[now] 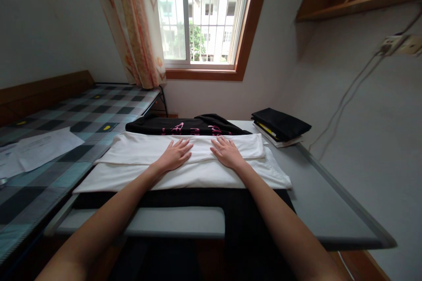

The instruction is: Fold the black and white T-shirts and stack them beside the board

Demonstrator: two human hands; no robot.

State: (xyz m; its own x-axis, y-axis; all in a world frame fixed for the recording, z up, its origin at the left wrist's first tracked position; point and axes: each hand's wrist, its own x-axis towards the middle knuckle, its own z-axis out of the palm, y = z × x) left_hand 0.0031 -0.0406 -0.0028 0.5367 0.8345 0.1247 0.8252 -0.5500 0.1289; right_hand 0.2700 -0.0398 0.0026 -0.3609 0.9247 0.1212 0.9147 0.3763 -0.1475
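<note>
A white garment [201, 174] lies across the table, its far part folded over toward me in a long band. My left hand [175, 154] rests flat on that band, left of its middle, with fingers spread. Flat on the same band, a little to the right, is my right hand [227, 152], its fingers also apart. Neither hand holds anything. Beneath and beyond the white cloth lies a black garment [154, 125] with pink lettering. Black fabric [244, 215] also shows on the near side and hangs over the table's front edge.
The grey-white table [329, 210] stands beside a bed with a checked cover [108, 105], where papers [46, 151] lie. A black pouch [283, 124] sits on books at the back right. A curtain [141, 26] hangs by the window, and a cable [341, 101] runs down the right wall.
</note>
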